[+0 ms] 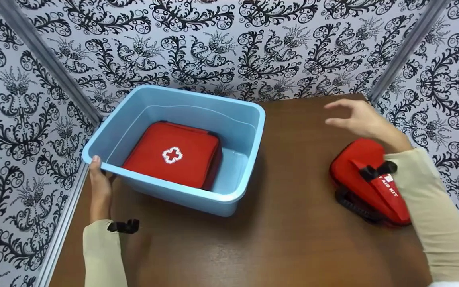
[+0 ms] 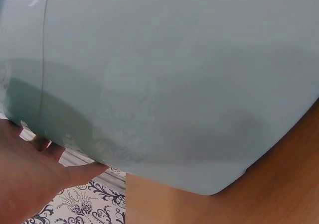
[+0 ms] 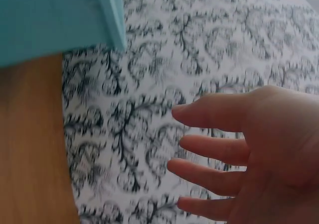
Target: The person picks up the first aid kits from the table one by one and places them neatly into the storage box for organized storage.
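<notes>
A light blue plastic tub (image 1: 197, 201) stands on the table, tilted slightly in the head view. Inside it lies a red first aid kit (image 1: 146, 159) with a white cross emblem facing up. My left hand (image 1: 100, 189) grips the tub's near-left corner, thumb over the rim and fingers beneath it. In the left wrist view, its fingers (image 2: 87, 171) lie along the tub's outer wall. To the right, my right hand (image 1: 359, 118) is in the air with fingers spread and nothing in them. Below it a second red first aid kit (image 1: 359, 159) rests on the table, partly hidden by my right sleeve.
The brown wooden table (image 1: 293, 223) is bounded by patterned wall panels (image 1: 213, 48) at the back and both sides. Grey metal posts (image 1: 407, 44) stand at the back corners. A black carrying handle (image 1: 357, 207) sticks out from the right-hand kit.
</notes>
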`<action>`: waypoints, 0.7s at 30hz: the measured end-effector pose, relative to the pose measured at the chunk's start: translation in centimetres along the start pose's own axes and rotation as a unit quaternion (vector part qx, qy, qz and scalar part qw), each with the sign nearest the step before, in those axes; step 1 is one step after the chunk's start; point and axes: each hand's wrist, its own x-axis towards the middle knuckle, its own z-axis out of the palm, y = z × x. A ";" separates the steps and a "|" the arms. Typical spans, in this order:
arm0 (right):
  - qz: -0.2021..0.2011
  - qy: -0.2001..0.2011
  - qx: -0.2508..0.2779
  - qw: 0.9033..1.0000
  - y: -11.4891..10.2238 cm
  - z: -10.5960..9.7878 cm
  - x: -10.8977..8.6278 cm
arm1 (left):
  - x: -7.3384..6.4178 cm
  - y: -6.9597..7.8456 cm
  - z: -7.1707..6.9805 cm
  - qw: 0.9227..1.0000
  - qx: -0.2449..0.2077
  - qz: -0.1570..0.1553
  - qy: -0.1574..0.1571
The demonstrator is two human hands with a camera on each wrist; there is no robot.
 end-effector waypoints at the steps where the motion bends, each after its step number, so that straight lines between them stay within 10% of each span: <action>1: 0.009 -0.001 0.001 1.000 0.7 -0.1 -0.2 | 0.0 0.0 0.0 1.000 0.002 0.001 0.000; 21: 0.136 -0.023 0.053 0.989 13.8 0.1 -3.4 | -0.2 -0.3 -0.3 1.000 -0.017 0.009 0.009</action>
